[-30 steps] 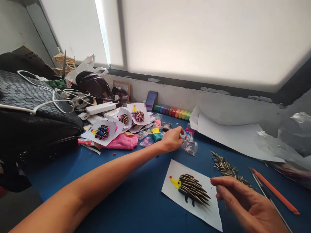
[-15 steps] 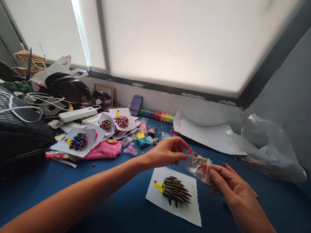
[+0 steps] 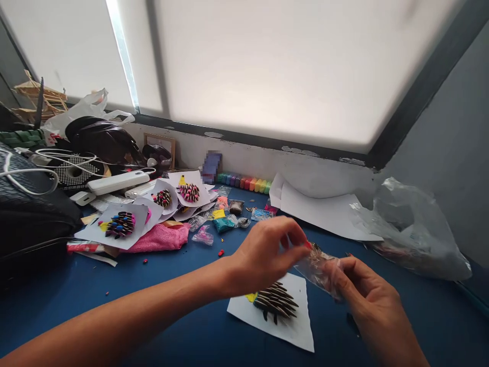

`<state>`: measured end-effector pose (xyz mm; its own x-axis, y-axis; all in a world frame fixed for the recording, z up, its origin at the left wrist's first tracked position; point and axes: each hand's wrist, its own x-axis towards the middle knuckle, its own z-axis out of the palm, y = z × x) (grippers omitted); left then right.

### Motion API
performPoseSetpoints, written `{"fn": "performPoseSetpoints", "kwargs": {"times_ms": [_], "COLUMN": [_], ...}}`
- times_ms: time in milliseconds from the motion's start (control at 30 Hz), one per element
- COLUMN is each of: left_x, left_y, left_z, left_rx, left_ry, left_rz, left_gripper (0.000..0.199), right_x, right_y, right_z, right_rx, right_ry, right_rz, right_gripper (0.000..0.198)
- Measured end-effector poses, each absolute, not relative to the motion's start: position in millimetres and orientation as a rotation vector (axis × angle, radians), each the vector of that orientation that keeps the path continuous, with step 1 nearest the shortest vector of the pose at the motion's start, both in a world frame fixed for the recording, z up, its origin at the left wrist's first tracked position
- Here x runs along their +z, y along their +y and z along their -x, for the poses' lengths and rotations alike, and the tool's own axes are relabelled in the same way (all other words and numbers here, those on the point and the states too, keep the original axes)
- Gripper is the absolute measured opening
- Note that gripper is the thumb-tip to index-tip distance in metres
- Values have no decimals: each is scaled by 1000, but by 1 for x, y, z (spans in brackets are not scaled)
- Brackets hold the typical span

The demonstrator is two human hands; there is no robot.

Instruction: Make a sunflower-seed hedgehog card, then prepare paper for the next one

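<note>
Here the right hand (image 3: 369,290) pinches the clear bag (image 3: 318,270) by its right end, above the surface (image 3: 191,344); the left hand (image 3: 269,250) curls at its red-tipped left end, grip impossible to tell. Nearer, the hedgehog (image 3: 278,299) sits on white paper (image 3: 292,337).

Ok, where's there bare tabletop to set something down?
Blue tabletop shows between the left forearm and the hedgehog sheet, and between the right hand and the large clear bag. Small red bits lie beyond the forearm. It's crowded from the pink cloth across to the teal packet.
</note>
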<state>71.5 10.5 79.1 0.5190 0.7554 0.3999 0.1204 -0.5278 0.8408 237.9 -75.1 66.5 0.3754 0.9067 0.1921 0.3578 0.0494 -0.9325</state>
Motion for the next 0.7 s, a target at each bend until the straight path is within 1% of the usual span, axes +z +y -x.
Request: {"fn": "performPoseSetpoints", "kwargs": {"times_ms": [100, 200, 300, 433, 600, 700], "left_x": [77, 70, 68, 72, 71, 66], "left_y": [-3, -8, -8, -8, -9, -11], "left_z": [-76, -80, -81, -80, -81, -83], "left_rx": [801, 726, 799, 844, 1008, 950], "left_ry": [669, 598, 506, 487, 536, 580], "left_rz": [-2002, -1800, -1668, -1585, -1719, -1674], "left_gripper": [23, 22, 21, 26, 18, 17], "right_x": [63, 60, 59, 61, 59, 58], "right_y": [-77, -79, -80, -81, -78, -75], "right_z": [-231, -227, -228, -230, -230, -232], "right_rx": [623, 581, 505, 482, 443, 414], "right_ry": [-1119, -1077, -1120, -1209, -1178, -1182], "right_rz": [1486, 1468, 1493, 1469, 1523, 1577], "right_gripper": [32, 31, 31, 30, 33, 36]}}
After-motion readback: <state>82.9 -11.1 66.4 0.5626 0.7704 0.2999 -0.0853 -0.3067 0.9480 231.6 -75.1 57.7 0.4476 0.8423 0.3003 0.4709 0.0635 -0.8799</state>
